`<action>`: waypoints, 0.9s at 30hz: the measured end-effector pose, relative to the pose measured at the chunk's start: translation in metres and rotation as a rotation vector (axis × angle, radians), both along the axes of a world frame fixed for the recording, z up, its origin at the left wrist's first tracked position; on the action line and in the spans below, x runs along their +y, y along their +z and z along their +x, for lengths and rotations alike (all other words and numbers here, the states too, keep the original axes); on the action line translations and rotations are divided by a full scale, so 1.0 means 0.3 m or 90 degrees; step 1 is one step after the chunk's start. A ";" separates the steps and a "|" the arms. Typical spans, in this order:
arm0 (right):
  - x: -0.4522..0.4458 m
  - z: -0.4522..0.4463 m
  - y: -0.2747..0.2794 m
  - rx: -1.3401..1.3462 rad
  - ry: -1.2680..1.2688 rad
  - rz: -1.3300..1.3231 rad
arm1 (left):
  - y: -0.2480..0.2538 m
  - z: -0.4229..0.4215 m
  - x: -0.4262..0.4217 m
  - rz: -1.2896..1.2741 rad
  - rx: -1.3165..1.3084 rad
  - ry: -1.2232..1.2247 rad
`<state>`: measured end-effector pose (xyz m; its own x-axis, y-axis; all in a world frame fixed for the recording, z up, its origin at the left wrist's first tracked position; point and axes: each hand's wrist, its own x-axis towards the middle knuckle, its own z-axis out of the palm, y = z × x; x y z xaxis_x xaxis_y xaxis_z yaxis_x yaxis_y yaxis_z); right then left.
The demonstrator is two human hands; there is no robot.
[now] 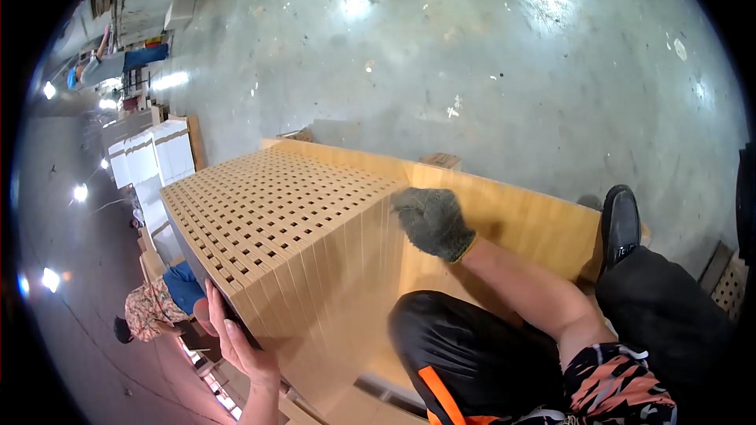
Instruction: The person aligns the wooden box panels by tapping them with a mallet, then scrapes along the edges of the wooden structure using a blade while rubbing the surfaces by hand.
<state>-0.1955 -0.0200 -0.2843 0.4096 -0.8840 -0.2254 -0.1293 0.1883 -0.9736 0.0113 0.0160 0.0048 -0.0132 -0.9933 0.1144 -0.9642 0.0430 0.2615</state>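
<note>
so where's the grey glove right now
In the head view, the grey glove is just right of centre, on the right hand, beside the right corner of the perforated stack.

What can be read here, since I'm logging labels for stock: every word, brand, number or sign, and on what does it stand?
No text can be read with certainty.
Shoe: small pale marks; too small to tell whether they are lettering.
White boxes: any print is too small to read.
Slats: no lettering seen.
</note>
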 end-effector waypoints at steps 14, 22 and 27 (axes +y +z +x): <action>0.023 0.118 -0.227 0.100 -0.155 -0.207 | 0.004 -0.015 0.003 0.005 0.033 0.033; 0.178 -0.025 -0.180 0.313 -0.184 -0.295 | 0.000 -0.018 -0.002 0.001 0.044 0.017; 0.274 -0.005 -0.287 0.340 -0.250 -0.332 | -0.002 0.000 0.006 0.000 0.048 0.015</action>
<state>-0.1971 0.0622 -0.3703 0.0050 -0.9846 0.1747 -0.6163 -0.1406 -0.7749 0.0112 0.0179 0.0043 0.0184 -0.9934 0.1135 -0.9423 0.0207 0.3342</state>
